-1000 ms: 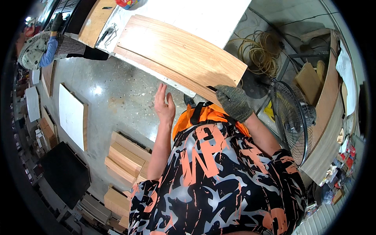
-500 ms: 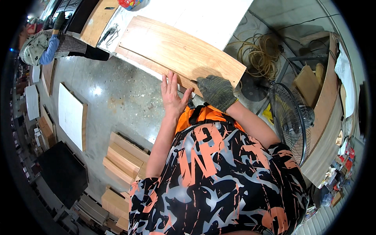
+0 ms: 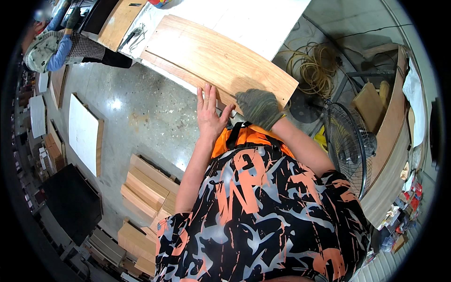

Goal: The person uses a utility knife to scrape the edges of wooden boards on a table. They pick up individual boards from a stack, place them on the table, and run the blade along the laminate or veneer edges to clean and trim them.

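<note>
A long wood-grain board (image 3: 211, 54) lies slantwise on a white-topped table. Along its near side runs a narrower wood-grain strip (image 3: 171, 70). My left hand (image 3: 211, 115) is bare and open, its fingers stretched flat onto the strip and its thumb pointing toward my other hand. My right hand (image 3: 257, 108), in a dark grey knitted glove, is closed at the board's near right part. A thin dark tip shows at its fingers, by the seam between board and strip; the rest of what it holds is hidden.
A coiled yellowish hose (image 3: 312, 70) and a black-caged fan (image 3: 347, 145) stand right of the table. Wooden panels (image 3: 143, 190) are stacked at lower left, near a white panel (image 3: 84, 134). Another person (image 3: 61, 47) works at far left. Small tools (image 3: 134, 37) lie on the table.
The view has shifted slightly. My right hand has turned a little at the board's edge, while my left stays on the strip. More of the other person's arms shows.
</note>
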Action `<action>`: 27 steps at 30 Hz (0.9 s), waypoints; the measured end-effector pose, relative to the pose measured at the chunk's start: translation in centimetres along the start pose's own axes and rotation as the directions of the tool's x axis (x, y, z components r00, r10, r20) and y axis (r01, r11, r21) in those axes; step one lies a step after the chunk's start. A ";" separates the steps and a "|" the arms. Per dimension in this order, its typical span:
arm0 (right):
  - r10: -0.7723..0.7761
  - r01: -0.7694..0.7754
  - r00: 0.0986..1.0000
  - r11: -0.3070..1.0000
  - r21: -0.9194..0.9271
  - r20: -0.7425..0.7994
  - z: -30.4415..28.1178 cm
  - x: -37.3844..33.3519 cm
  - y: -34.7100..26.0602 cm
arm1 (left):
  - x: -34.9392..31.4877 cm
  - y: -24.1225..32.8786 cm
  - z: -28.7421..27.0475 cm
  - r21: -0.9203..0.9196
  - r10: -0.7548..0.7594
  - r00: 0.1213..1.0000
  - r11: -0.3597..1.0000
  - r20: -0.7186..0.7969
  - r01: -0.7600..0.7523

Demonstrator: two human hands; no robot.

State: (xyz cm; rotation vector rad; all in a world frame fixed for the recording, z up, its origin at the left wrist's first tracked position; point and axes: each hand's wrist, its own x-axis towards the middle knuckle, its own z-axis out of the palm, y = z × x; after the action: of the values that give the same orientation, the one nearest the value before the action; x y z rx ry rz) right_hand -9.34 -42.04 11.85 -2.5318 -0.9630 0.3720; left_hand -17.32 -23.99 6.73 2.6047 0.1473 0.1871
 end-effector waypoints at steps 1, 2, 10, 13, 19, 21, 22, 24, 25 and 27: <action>0.023 -0.012 0.999 0.972 0.236 -0.044 -0.1 0.0 0.7 | -0.1 -0.1 0.1 -0.022 -0.001 1.000 1.000 -0.008 0.000; 0.055 -0.012 0.995 0.889 0.458 -0.081 -0.1 -0.2 1.7 | -0.1 -0.3 0.2 -0.043 -0.002 1.000 0.999 -0.016 0.001; -0.058 0.072 0.976 0.996 0.060 -0.212 1.3 -1.4 1.3 | 0.0 -0.1 -0.1 -0.043 -0.012 1.000 0.999 0.008 0.012; 0.044 -0.038 0.993 0.998 0.053 -0.109 0.5 -0.7 0.0 | 0.1 0.0 -0.1 -0.033 -0.006 1.000 0.999 0.006 0.006; 0.119 -0.120 0.987 0.993 -0.009 -0.108 1.3 -0.2 -1.1 | 0.1 0.1 -0.2 -0.015 0.004 1.000 1.000 0.003 -0.004; 0.122 -0.123 0.984 0.992 0.000 -0.132 1.4 -0.3 -1.1 | 0.1 0.0 -0.1 -0.035 0.009 1.000 0.999 0.000 -0.009; 0.123 -0.123 0.982 0.992 0.007 -0.145 1.8 -0.3 -1.0 | 0.1 -0.1 0.0 -0.032 0.011 1.000 0.999 -0.002 -0.011; 0.117 -0.116 0.984 0.993 0.020 -0.138 1.9 -0.2 -0.9 | 0.1 -0.1 0.1 -0.027 0.013 1.000 1.000 -0.005 -0.014; 0.111 -0.109 0.987 0.994 0.025 -0.118 1.8 -0.2 -0.9 | 0.0 -0.1 0.1 -0.026 0.012 1.000 1.000 -0.005 -0.012; 0.017 0.001 0.970 0.997 0.076 -0.243 2.2 0.0 -0.1 | 0.1 -0.1 0.1 -0.025 0.012 1.000 1.000 -0.002 -0.012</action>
State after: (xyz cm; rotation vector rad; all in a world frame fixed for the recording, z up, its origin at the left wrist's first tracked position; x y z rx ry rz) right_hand -10.18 -41.39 9.96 -2.4429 -0.8289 0.0933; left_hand -17.21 -23.97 6.62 2.5811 0.1289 0.1942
